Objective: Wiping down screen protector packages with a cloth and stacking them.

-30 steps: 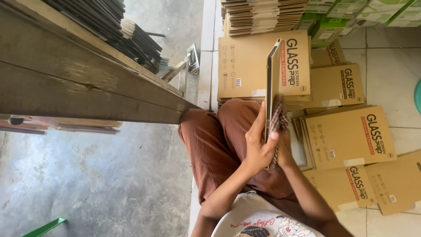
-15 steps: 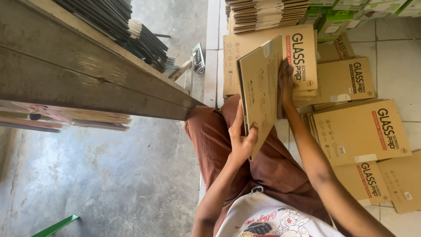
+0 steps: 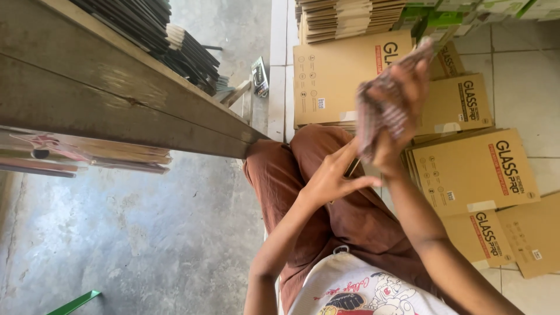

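Note:
My right hand (image 3: 402, 87) is raised and shut on a checkered red and grey cloth (image 3: 382, 111), which is blurred by motion. It hangs in front of a stack of flat brown cardboard boxes (image 3: 335, 76). My left hand (image 3: 329, 178) is lower, over my lap in brown trousers (image 3: 291, 175), with its fingers spread and nothing clearly in it. A thin dark sliver shows beside its fingertips; I cannot make out what it is. The two hands are close together, almost touching at my right wrist.
More flat brown boxes (image 3: 475, 169) lie fanned over the tiled floor on the right. A taller pile of folded cardboard (image 3: 350, 20) and green boxes (image 3: 443, 23) stand behind. A wooden bench edge (image 3: 116, 99) and dark stacked sheets (image 3: 175, 41) are on the left, above bare concrete.
The flat brown box that my left hand held upright is out of my hands. My right hand has lifted with the cloth, and my left hand has opened.

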